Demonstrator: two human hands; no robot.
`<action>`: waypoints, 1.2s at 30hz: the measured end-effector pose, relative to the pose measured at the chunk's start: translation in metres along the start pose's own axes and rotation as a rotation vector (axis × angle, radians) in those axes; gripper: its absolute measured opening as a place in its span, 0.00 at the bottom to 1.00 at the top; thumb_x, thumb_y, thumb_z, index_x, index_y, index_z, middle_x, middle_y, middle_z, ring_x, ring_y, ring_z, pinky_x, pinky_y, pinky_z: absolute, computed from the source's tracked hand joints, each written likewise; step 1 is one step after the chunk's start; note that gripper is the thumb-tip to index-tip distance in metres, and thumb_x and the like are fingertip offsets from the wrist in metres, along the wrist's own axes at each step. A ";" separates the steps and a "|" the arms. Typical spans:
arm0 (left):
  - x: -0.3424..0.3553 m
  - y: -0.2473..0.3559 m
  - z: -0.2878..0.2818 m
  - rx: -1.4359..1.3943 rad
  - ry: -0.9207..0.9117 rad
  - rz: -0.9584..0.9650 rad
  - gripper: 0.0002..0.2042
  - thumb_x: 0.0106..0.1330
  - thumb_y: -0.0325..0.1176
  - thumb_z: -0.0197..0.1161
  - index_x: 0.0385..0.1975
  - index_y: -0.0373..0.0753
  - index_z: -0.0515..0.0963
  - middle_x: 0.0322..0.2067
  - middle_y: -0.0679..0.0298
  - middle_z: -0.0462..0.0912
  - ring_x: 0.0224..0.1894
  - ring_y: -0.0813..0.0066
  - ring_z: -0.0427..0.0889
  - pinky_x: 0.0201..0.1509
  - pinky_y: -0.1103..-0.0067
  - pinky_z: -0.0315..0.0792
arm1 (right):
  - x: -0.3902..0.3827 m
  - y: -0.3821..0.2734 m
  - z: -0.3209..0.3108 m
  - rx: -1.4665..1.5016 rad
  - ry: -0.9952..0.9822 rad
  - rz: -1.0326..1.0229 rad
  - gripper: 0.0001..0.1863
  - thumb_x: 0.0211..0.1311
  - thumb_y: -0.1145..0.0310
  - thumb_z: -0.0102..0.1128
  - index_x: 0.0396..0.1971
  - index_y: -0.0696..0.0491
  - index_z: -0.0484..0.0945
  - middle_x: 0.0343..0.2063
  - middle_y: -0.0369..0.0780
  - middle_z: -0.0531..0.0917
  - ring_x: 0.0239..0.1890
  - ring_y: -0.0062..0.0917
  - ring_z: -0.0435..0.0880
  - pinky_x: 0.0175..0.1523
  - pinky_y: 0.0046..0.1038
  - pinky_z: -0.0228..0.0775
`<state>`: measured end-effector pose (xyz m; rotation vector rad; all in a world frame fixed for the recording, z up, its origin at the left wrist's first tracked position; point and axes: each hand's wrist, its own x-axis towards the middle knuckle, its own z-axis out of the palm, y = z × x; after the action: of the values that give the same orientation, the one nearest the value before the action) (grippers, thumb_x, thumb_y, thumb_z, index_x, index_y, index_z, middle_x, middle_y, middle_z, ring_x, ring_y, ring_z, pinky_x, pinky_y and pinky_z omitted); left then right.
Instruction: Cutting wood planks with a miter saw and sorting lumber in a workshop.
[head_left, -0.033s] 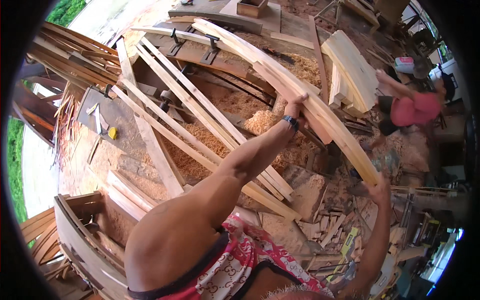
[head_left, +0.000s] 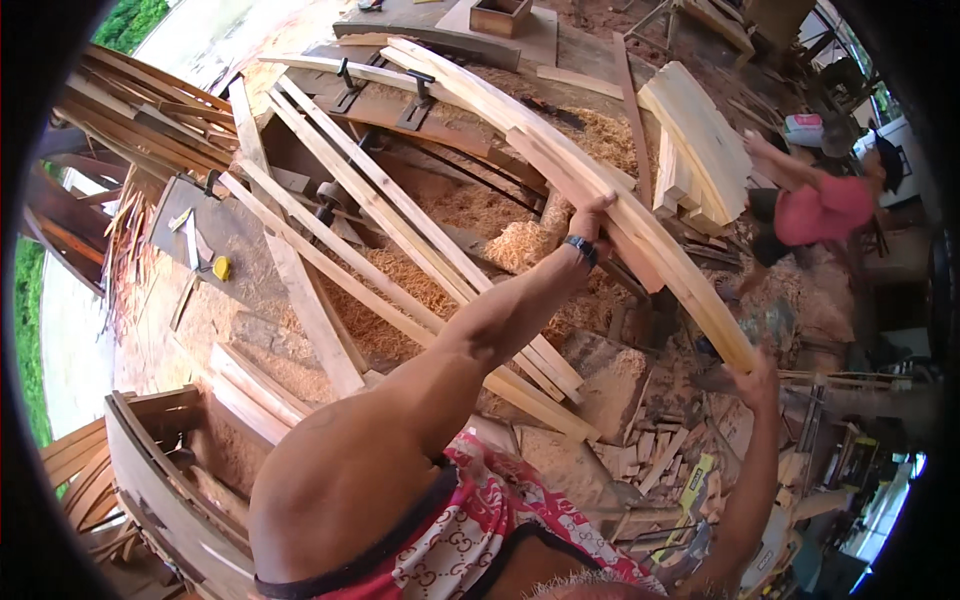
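A long pale wooden plank (head_left: 672, 262) runs slantwise from the far middle toward my right side. My left hand (head_left: 592, 212), with a watch on its wrist, is closed on the plank's edge about midway along. At the near end, my right hand (head_left: 758, 382) grips the plank's tip, its fingers partly hidden. Along the plank's left side, by my left hand, lies a shorter reddish board (head_left: 636, 258). Toward its far end the plank lies by a curved timber with two black clamps (head_left: 418, 100) standing on it.
Several long pale strips (head_left: 375, 195) cross the shavings (head_left: 525, 245) left of the plank. Thick boards (head_left: 695, 135) are stacked on the right, near a person in a pink shirt (head_left: 825, 210). A small yellow object (head_left: 221, 267) lies on the grey panel at left; offcuts (head_left: 650, 450) lie low right.
The person in pink has shifted slightly, and the whole view has moved a little. My hands keep the same hold on the plank.
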<state>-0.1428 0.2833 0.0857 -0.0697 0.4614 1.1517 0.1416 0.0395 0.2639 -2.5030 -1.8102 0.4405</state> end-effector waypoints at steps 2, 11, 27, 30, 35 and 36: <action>-0.009 -0.019 0.000 -0.044 -0.069 -0.026 0.32 0.59 0.39 0.70 0.62 0.36 0.66 0.57 0.49 0.74 0.60 0.49 0.73 0.68 0.45 0.62 | -0.014 0.033 0.015 -0.073 0.110 -0.010 0.23 0.55 0.57 0.72 0.40 0.58 0.74 0.36 0.52 0.81 0.40 0.46 0.81 0.42 0.42 0.71; -0.092 -0.065 -0.003 -0.018 -0.266 -0.224 0.29 0.58 0.37 0.69 0.58 0.36 0.68 0.50 0.52 0.78 0.56 0.51 0.76 0.65 0.50 0.68 | -0.163 0.120 0.087 -0.214 0.292 0.157 0.35 0.65 0.52 0.62 0.56 0.70 0.68 0.49 0.62 0.77 0.51 0.51 0.80 0.49 0.46 0.73; -0.302 -0.022 0.010 0.202 -0.558 -0.242 0.17 0.54 0.24 0.67 0.44 0.35 0.73 0.35 0.62 0.78 0.38 0.64 0.81 0.45 0.66 0.80 | -0.476 0.033 0.230 0.434 0.495 0.430 0.24 0.66 0.61 0.62 0.54 0.62 0.72 0.49 0.53 0.78 0.50 0.44 0.79 0.52 0.40 0.71; -0.308 -0.026 -0.021 0.408 -0.511 -0.236 0.13 0.49 0.34 0.63 0.33 0.35 0.78 0.28 0.61 0.77 0.34 0.66 0.81 0.35 0.70 0.81 | -0.503 0.031 0.245 0.253 0.487 0.393 0.16 0.69 0.64 0.58 0.48 0.60 0.72 0.43 0.53 0.80 0.46 0.41 0.81 0.50 0.37 0.72; -0.355 -0.037 -0.020 0.465 -0.666 -0.237 0.21 0.55 0.33 0.67 0.48 0.32 0.75 0.42 0.51 0.82 0.49 0.49 0.81 0.57 0.51 0.76 | -0.522 0.052 0.250 0.056 0.502 0.408 0.28 0.66 0.52 0.61 0.57 0.54 0.66 0.41 0.53 0.82 0.43 0.50 0.81 0.46 0.45 0.73; -0.362 -0.046 -0.013 0.474 -0.696 -0.261 0.21 0.55 0.30 0.67 0.49 0.32 0.75 0.43 0.52 0.82 0.50 0.50 0.81 0.59 0.53 0.75 | -0.520 0.045 0.220 0.026 0.435 0.434 0.28 0.65 0.52 0.61 0.56 0.54 0.66 0.39 0.53 0.82 0.41 0.52 0.82 0.45 0.46 0.74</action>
<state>-0.2235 -0.0523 0.2056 0.6483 0.0860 0.7211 -0.0183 -0.4931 0.1557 -2.6932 -1.1062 -0.0808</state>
